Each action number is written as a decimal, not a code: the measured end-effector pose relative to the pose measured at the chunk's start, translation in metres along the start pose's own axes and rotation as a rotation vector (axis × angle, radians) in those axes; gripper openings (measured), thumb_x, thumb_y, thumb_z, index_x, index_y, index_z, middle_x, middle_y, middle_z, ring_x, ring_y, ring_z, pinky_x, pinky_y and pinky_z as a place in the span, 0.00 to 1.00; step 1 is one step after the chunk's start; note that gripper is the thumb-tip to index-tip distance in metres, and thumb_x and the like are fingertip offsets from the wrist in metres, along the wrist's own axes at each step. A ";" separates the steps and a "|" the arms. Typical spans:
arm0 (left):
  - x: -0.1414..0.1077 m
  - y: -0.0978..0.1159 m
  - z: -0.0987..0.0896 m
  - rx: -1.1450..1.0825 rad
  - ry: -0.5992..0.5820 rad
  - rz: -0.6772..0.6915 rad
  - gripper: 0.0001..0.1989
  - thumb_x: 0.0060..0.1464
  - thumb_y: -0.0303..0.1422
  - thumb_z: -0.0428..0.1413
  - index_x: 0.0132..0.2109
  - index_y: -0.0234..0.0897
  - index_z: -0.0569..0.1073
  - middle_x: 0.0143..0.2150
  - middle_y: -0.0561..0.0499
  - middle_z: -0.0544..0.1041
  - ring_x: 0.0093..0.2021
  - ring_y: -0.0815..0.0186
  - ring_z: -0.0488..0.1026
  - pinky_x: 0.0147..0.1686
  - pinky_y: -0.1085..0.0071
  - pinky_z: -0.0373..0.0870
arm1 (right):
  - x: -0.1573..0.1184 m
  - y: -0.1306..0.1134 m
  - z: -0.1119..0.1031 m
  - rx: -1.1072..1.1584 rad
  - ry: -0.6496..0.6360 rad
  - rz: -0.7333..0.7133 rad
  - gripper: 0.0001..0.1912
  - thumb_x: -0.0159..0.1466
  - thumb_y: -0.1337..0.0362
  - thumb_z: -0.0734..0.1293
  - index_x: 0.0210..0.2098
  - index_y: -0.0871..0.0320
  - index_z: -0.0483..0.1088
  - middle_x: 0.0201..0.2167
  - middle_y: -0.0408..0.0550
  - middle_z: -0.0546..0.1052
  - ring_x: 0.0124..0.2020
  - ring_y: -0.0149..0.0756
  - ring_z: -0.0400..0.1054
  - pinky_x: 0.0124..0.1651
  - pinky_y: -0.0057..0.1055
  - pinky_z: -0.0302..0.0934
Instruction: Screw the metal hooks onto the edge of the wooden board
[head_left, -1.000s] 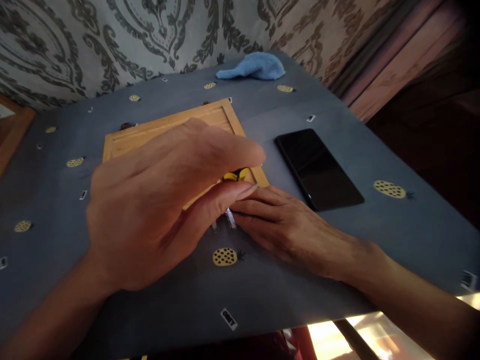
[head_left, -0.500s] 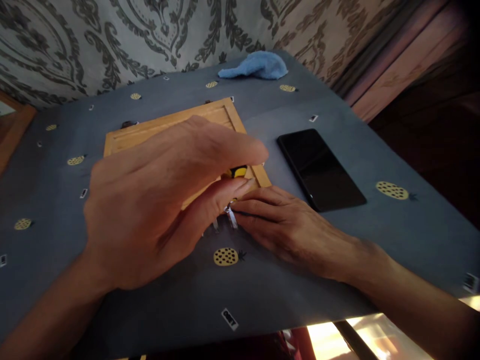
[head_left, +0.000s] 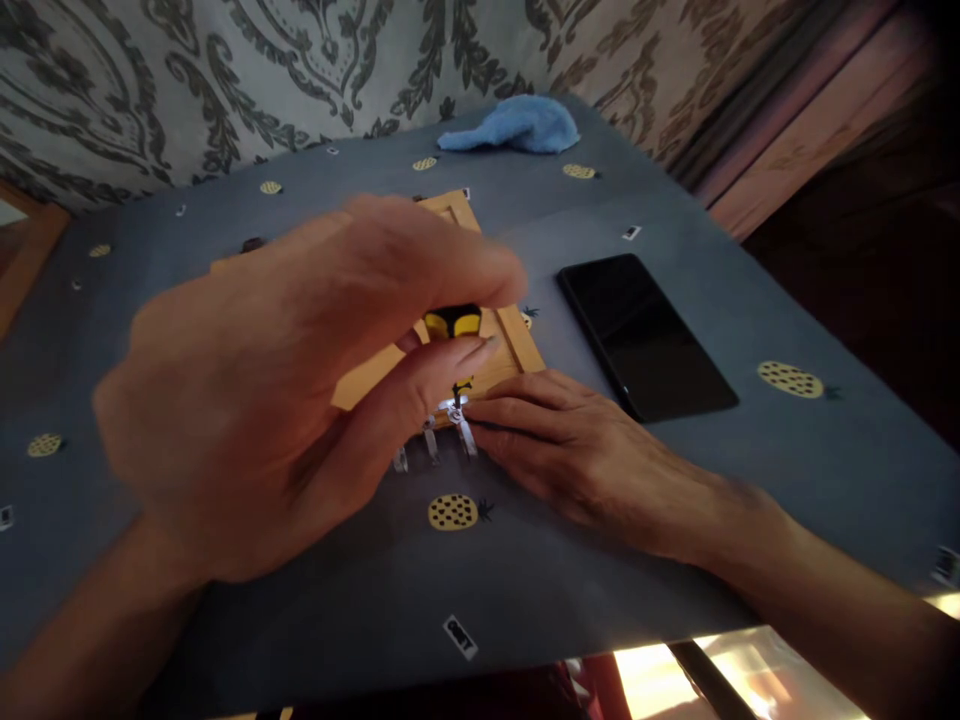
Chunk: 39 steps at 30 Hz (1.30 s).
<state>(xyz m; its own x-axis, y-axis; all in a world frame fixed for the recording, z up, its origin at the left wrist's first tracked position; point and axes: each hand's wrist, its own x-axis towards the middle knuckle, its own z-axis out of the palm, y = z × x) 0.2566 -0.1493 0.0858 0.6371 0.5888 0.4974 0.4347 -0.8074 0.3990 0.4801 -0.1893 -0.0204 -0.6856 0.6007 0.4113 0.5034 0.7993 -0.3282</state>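
My left hand (head_left: 300,380) is curled loosely round a yellow-and-black screwdriver (head_left: 454,322), which shows between thumb and forefinger. The screwdriver's shaft points down to a small metal hook (head_left: 466,435) at the near edge of a wooden panel (head_left: 517,340). Fingers together, my right hand (head_left: 577,440) presses its tips against that hook and the panel's near right corner. Left of it, a second metal hook (head_left: 430,445) and a third hook (head_left: 400,460) stick out from the same edge. Much of the panel is hidden behind my left hand.
A black phone (head_left: 649,340) lies right of the panel. At the back, near the patterned wall (head_left: 337,60), is a blue cloth (head_left: 517,125). The table (head_left: 337,630) has a dark cover with pineapple prints. A brown wooden frame (head_left: 30,245) stands at the far left.
My left hand has shifted left and turned, showing more of the screwdriver's handle and shaft and more of the hooks. My right hand stays in place.
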 end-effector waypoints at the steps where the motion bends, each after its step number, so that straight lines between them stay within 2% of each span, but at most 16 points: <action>1: 0.000 -0.001 0.000 -0.007 -0.002 -0.007 0.13 0.59 0.28 0.57 0.49 0.47 0.68 0.49 0.61 0.79 0.48 0.64 0.77 0.43 0.64 0.75 | 0.000 0.000 0.000 -0.001 -0.006 0.003 0.14 0.72 0.68 0.58 0.49 0.62 0.73 0.47 0.54 0.79 0.49 0.45 0.70 0.49 0.46 0.69; 8: 0.002 -0.003 0.004 -0.008 0.018 0.029 0.12 0.58 0.29 0.58 0.48 0.48 0.70 0.48 0.62 0.80 0.47 0.62 0.79 0.50 0.61 0.76 | 0.002 -0.001 -0.003 0.001 -0.010 0.005 0.15 0.72 0.67 0.58 0.50 0.61 0.73 0.46 0.54 0.79 0.49 0.44 0.70 0.49 0.45 0.69; 12: 0.002 0.002 0.005 0.012 0.048 -0.054 0.09 0.60 0.28 0.56 0.46 0.47 0.71 0.46 0.62 0.80 0.48 0.65 0.79 0.55 0.63 0.75 | 0.004 -0.001 -0.002 0.001 0.003 0.000 0.14 0.72 0.68 0.58 0.50 0.63 0.73 0.45 0.54 0.80 0.48 0.45 0.70 0.48 0.45 0.69; 14: 0.002 0.002 0.003 0.038 0.029 -0.037 0.09 0.61 0.29 0.54 0.47 0.47 0.70 0.45 0.61 0.80 0.49 0.63 0.79 0.52 0.63 0.75 | 0.003 -0.001 -0.001 0.001 0.012 -0.008 0.14 0.72 0.68 0.58 0.49 0.64 0.73 0.45 0.55 0.80 0.48 0.45 0.70 0.48 0.45 0.69; 18: 0.001 -0.001 0.000 0.019 0.001 0.009 0.11 0.59 0.30 0.57 0.48 0.48 0.69 0.46 0.59 0.79 0.47 0.63 0.78 0.44 0.65 0.76 | 0.001 -0.001 -0.001 -0.002 0.005 -0.002 0.13 0.72 0.68 0.59 0.49 0.64 0.73 0.47 0.55 0.80 0.48 0.45 0.70 0.48 0.45 0.69; 24: 0.003 -0.003 0.001 -0.025 0.013 0.022 0.11 0.58 0.30 0.59 0.47 0.46 0.70 0.47 0.59 0.81 0.46 0.64 0.79 0.48 0.65 0.76 | 0.002 -0.001 -0.001 -0.015 0.021 -0.013 0.13 0.72 0.68 0.59 0.49 0.64 0.73 0.46 0.54 0.80 0.48 0.44 0.71 0.48 0.43 0.69; 31: 0.003 0.003 0.002 -0.020 0.041 -0.015 0.09 0.59 0.27 0.57 0.46 0.45 0.72 0.45 0.58 0.82 0.48 0.64 0.79 0.53 0.65 0.73 | 0.003 -0.001 -0.001 -0.005 0.008 0.001 0.14 0.72 0.67 0.59 0.49 0.62 0.74 0.46 0.54 0.80 0.50 0.44 0.70 0.50 0.44 0.69; 35: 0.005 0.006 0.006 0.032 0.076 -0.013 0.09 0.57 0.26 0.58 0.44 0.44 0.72 0.42 0.58 0.83 0.43 0.66 0.79 0.49 0.68 0.75 | 0.004 -0.001 -0.001 -0.002 0.013 -0.002 0.13 0.72 0.68 0.59 0.49 0.63 0.73 0.46 0.53 0.80 0.49 0.44 0.71 0.49 0.44 0.70; 39: 0.012 0.006 0.010 0.081 0.156 0.114 0.11 0.51 0.26 0.63 0.40 0.41 0.71 0.35 0.55 0.81 0.33 0.67 0.79 0.35 0.72 0.75 | 0.003 -0.001 -0.001 -0.002 0.019 -0.005 0.13 0.72 0.68 0.59 0.49 0.63 0.73 0.45 0.53 0.80 0.49 0.45 0.70 0.49 0.44 0.69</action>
<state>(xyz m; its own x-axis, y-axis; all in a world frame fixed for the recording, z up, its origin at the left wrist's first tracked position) 0.2737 -0.1471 0.0863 0.5818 0.4876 0.6510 0.4197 -0.8656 0.2732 0.4778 -0.1881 -0.0180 -0.6777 0.5971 0.4292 0.5015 0.8021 -0.3241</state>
